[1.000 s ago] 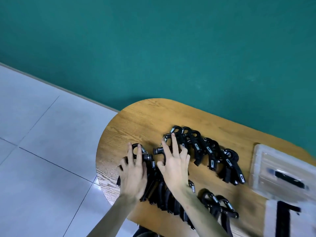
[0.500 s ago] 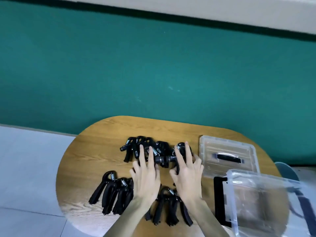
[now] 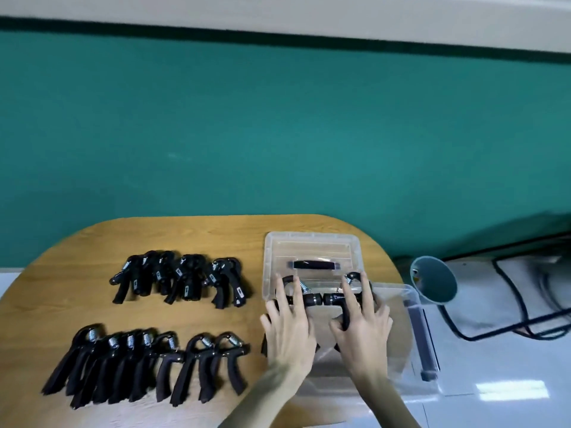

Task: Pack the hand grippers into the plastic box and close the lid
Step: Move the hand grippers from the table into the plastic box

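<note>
My left hand grips one black hand gripper, and my right hand grips a second black hand gripper. Both are held over the open clear plastic box at the table's right end, their knobs almost touching. The clear lid with a black handle lies flat just behind the box. A far row of hand grippers and a near row of hand grippers lie on the wooden table to the left.
A teal wall rises behind the table. A teal funnel-shaped object stands off the table's right edge, beside black cables and a frame on the white floor.
Both hands have carried a gripper each from the far row rightward to above the box. The view has swung to the right, bringing the box and lid nearer the middle.
</note>
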The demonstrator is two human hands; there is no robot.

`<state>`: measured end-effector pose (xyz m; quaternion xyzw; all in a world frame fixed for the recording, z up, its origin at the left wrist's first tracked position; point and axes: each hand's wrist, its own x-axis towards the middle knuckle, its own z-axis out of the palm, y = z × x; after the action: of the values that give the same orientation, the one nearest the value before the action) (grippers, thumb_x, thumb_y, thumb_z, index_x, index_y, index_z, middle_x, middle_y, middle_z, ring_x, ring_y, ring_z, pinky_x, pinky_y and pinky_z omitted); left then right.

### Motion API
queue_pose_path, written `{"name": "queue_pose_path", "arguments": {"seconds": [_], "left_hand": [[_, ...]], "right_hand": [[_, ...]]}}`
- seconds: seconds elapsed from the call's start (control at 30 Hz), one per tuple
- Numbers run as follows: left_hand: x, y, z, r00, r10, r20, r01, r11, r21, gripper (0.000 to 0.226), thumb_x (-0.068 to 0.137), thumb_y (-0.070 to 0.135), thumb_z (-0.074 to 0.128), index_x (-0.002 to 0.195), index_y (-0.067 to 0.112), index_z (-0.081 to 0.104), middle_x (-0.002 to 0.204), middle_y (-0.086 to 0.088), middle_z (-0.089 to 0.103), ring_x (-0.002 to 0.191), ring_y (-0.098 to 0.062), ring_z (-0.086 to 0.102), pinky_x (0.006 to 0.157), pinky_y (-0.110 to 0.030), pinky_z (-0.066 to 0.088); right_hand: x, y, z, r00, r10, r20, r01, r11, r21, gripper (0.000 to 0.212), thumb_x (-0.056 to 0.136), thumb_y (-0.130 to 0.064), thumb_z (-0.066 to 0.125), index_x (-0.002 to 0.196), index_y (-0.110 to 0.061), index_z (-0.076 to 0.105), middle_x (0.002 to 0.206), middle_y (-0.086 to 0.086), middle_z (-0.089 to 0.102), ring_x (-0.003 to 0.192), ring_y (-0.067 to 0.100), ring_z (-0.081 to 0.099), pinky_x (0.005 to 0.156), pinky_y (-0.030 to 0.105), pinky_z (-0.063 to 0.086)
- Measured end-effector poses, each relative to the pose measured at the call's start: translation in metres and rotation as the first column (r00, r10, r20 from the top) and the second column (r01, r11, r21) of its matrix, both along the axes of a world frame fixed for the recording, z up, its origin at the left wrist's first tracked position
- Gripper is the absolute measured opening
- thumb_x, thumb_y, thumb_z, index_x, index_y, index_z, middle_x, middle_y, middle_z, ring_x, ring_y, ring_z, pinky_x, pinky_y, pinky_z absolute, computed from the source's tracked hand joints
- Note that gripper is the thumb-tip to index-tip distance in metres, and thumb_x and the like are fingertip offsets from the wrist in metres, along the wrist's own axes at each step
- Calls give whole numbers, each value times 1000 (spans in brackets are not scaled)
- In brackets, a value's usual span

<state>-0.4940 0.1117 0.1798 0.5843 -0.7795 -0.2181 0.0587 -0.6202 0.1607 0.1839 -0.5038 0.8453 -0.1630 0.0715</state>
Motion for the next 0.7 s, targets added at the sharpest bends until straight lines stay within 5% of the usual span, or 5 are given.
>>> {"name": "queue_pose_path", "arguments": {"seconds": [0.33, 0.53, 0.7], "left_hand": [[-78, 48, -26, 989, -130, 74, 126, 990, 58, 91, 72, 27, 83, 151, 13, 40, 153, -24, 39, 87, -30, 55, 70, -43, 49], [-85, 57, -62, 977, -126, 171, 98, 982, 160, 93, 69, 28, 85, 150, 12, 43, 152, -25, 41, 83, -28, 54, 65, -42, 47], [-88, 44, -109, 976, -76, 203, 33, 978, 205, 86, 84, 26, 72, 157, 15, 27, 160, -25, 26, 96, -28, 53, 76, -43, 46]], "right_hand": [[-79, 61, -39, 991, -70, 112, 65, 997, 49, 88, 59, -4, 80, 140, -26, 56, 158, 6, 38, 110, 39, 47, 85, 54, 46], [-90, 61, -79, 978, -43, 206, -1, 978, 208, 75, 67, -18, 72, 139, -28, 53, 159, 6, 36, 106, 41, 48, 83, 54, 47], [-96, 42, -119, 971, -36, 237, -64, 913, 402, 75, 83, -26, 66, 151, -36, 36, 168, -2, 14, 118, 42, 41, 98, 54, 41]]}}
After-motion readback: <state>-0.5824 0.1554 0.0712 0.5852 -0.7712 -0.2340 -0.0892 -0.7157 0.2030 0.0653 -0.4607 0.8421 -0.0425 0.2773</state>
